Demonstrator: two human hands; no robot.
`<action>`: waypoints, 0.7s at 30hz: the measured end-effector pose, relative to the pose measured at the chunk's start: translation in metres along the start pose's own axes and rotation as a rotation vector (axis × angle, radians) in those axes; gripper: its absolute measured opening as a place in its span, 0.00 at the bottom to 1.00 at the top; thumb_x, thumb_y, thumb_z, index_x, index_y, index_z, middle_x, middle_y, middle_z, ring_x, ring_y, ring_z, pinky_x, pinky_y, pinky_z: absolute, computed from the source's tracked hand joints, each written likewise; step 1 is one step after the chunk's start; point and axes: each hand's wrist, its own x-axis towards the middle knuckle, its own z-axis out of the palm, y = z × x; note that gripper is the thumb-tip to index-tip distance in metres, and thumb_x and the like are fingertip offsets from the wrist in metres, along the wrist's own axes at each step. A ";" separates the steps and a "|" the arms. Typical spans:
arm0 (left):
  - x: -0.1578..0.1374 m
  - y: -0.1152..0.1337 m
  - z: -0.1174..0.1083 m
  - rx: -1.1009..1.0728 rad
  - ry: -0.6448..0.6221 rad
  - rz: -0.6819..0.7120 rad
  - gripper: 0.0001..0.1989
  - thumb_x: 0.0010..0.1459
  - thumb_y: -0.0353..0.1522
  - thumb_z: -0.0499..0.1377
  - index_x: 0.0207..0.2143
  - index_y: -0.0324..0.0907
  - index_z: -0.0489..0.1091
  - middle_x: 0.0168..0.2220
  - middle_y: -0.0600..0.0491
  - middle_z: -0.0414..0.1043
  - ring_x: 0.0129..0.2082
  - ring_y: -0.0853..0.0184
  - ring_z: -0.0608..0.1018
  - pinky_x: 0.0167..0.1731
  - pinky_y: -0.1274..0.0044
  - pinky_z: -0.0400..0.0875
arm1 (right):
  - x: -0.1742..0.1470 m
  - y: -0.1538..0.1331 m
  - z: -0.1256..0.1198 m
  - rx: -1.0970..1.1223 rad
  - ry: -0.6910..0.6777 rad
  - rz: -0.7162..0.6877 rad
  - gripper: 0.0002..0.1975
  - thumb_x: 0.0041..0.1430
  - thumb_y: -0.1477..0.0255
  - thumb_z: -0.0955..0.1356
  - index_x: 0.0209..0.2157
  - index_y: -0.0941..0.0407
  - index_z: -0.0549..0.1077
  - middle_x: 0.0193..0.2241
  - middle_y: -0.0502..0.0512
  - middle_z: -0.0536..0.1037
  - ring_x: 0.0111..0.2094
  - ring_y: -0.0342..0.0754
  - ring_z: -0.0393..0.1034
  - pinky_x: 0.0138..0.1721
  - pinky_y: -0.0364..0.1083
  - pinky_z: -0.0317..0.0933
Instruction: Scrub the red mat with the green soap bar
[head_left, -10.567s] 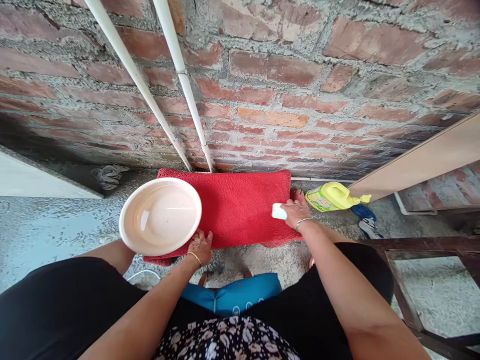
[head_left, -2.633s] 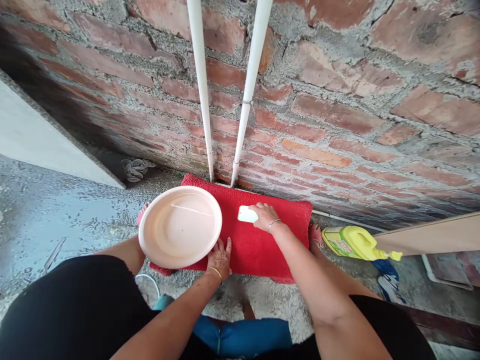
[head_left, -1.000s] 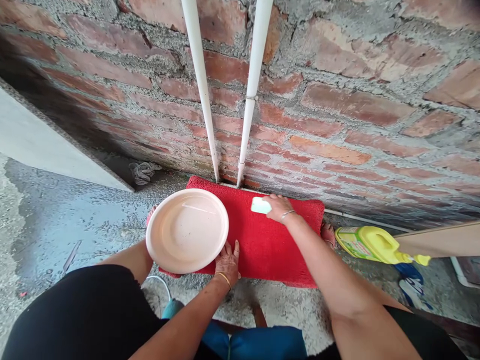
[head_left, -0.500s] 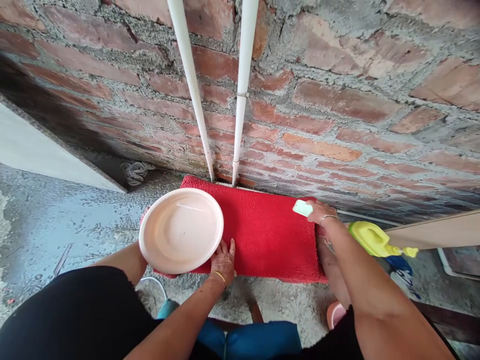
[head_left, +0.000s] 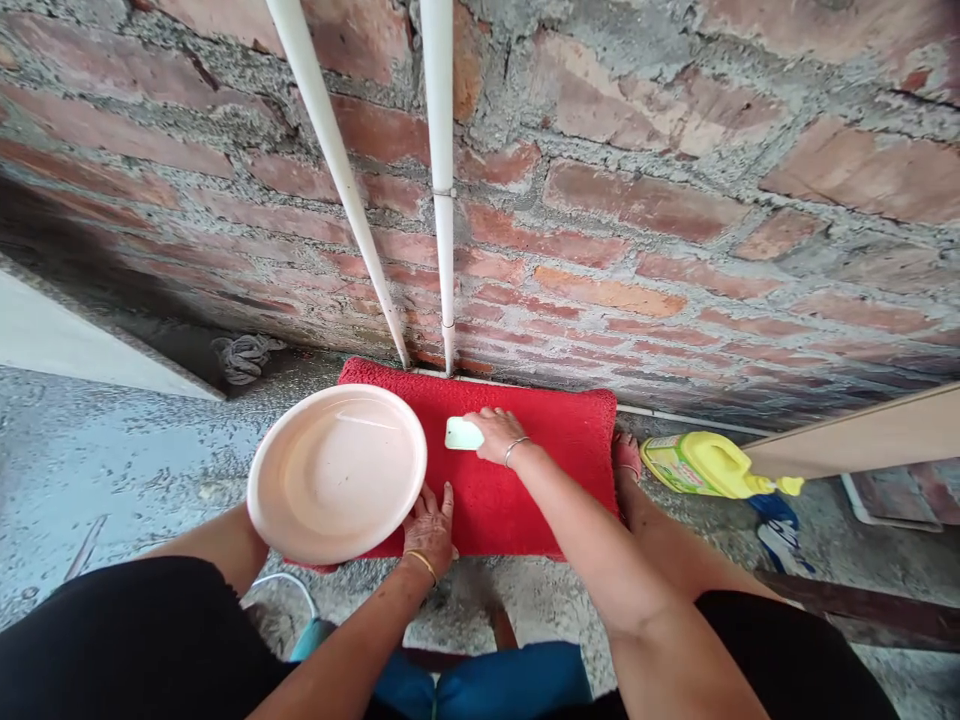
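A red mat with a towel-like pile lies at the foot of the wall. On its left part sits a pale pink basin with some water inside. My left hand rests flat on the mat, fingers apart, right against the basin's lower right rim. My right hand is closed around a pale green scrub brush, held against the mat right of the basin. Its bristles are hidden underneath.
Two white pipes run down the brick wall. A yellow jug lies on its side at right, near a foot. Behind the basin, a grey rag lies on the wet floor beside a white board.
My right hand has swept the scrub brush left across the mat, from its right end toward the basin. My left hand stays by the basin. The view has shifted slightly right.
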 end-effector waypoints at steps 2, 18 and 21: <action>0.000 0.000 0.000 0.007 0.005 0.001 0.57 0.34 0.45 0.68 0.64 0.42 0.45 0.61 0.29 0.48 0.59 0.36 0.54 0.50 0.50 0.54 | -0.001 0.010 0.003 -0.014 -0.008 0.011 0.29 0.48 0.67 0.68 0.54 0.45 0.62 0.46 0.54 0.68 0.48 0.54 0.61 0.46 0.51 0.54; -0.001 -0.001 -0.001 0.042 0.044 0.009 0.55 0.36 0.44 0.67 0.64 0.41 0.46 0.60 0.28 0.48 0.57 0.35 0.56 0.49 0.49 0.53 | -0.137 0.175 -0.017 -0.133 -0.039 0.510 0.28 0.48 0.68 0.67 0.54 0.46 0.63 0.47 0.57 0.69 0.46 0.57 0.63 0.44 0.52 0.53; -0.001 -0.001 -0.002 0.041 0.024 0.009 0.56 0.35 0.45 0.68 0.64 0.42 0.45 0.61 0.29 0.47 0.58 0.36 0.55 0.49 0.50 0.54 | -0.106 0.126 -0.005 -0.072 -0.005 0.307 0.32 0.47 0.70 0.67 0.56 0.45 0.60 0.48 0.55 0.68 0.47 0.54 0.62 0.46 0.51 0.52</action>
